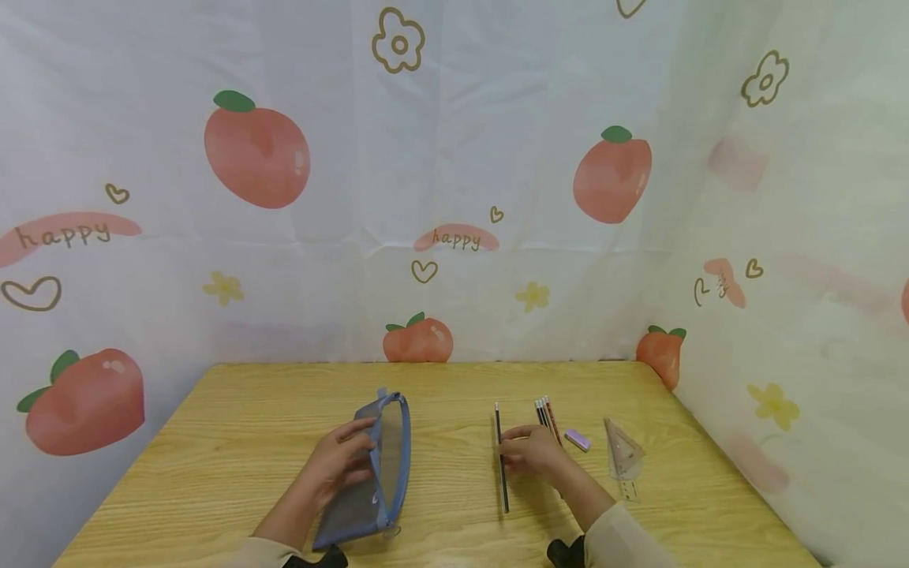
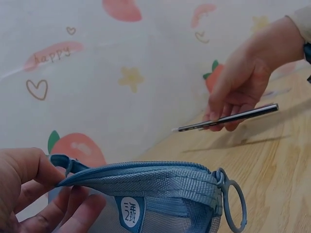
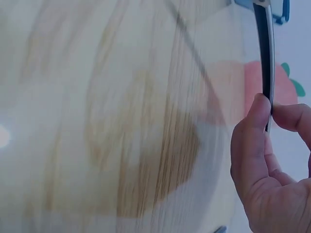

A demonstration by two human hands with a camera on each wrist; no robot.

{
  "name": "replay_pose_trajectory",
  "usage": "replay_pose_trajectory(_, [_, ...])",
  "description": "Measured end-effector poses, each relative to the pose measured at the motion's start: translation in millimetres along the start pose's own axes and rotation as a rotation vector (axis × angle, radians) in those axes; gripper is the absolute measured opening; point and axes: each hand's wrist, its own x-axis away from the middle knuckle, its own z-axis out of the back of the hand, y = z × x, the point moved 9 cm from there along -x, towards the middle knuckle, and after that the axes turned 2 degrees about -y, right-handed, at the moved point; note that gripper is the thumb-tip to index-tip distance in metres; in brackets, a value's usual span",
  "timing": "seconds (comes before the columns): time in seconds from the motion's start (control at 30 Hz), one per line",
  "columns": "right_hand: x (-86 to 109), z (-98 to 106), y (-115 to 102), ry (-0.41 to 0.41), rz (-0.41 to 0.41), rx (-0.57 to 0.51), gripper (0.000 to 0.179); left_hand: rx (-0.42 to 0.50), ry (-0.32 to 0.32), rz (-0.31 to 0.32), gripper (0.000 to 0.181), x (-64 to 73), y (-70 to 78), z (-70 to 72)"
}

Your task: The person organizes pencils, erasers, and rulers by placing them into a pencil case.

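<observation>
Peach-printed cloth (image 1: pixel 341 158) is hung behind and beside a wood-grain table (image 1: pixel 234 442). From the head, the edge of a blue case (image 1: pixel 358 505) is seen gripped by the left hand (image 1: pixel 339 459), its mouth spread just right of those fingers. A dark pencil (image 1: pixel 504 485) is held in the fingers of the right hand (image 1: pixel 529 454). More pencils (image 1: pixel 545 413) are partly hidden by that hand, their white ends showing beyond it; right of its fingers lie a purple eraser (image 1: pixel 577 439) and, farther out, a clear set square (image 1: pixel 622 452).

From the left wrist, the zipped edge is pinched between thumb and finger; a white label (image 2: pixel 130 212) and a ring (image 2: pixel 237 206) are shown right of them. The pencil is held above the table, its shadow cast below.

From the right wrist, the pencil is pinched narrowly between thumb and fingertips, with part of the case seen beyond them.
</observation>
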Motion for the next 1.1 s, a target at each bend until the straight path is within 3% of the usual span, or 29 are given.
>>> replay_pose_trajectory(0.27, [1.9,-15,-4,-0.068,0.021,-0.055,0.036,0.011,0.001,0.004,0.051,-0.4,-0.8,-8.5])
replay_pose_trajectory(0.6, [4.8,-31,-2,-0.089,0.031,-0.052,0.036,0.023,-0.063,-0.013,0.053,0.7,-2.6,-21.9])
replay_pose_trajectory(0.83, [8.2,-48,-5,-0.146,0.015,-0.094,0.038,0.017,-0.082,-0.023,0.053,0.2,-3.6,-29.3])
replay_pose_trajectory(1.1, [10.0,-64,-10,-0.17,0.02,-0.106,0.037,0.001,-0.072,-0.031,0.05,0.4,-0.7,-37.1])
